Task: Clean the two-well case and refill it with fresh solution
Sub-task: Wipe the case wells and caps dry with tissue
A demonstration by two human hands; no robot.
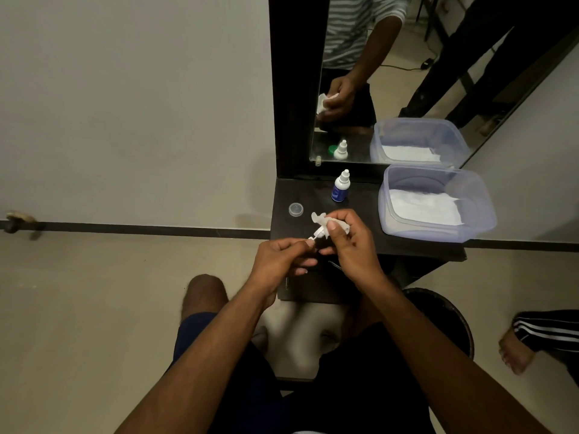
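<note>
Between both hands, right hand [351, 245] grips case [319, 221].

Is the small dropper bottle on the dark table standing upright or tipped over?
Upright. The dropper bottle stands on its base on the table, white nozzle pointing up, beside the plastic container.

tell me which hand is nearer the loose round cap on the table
Left. The left hand sits just below and slightly right of the round cap; the right hand is farther right, holding the case.
</note>
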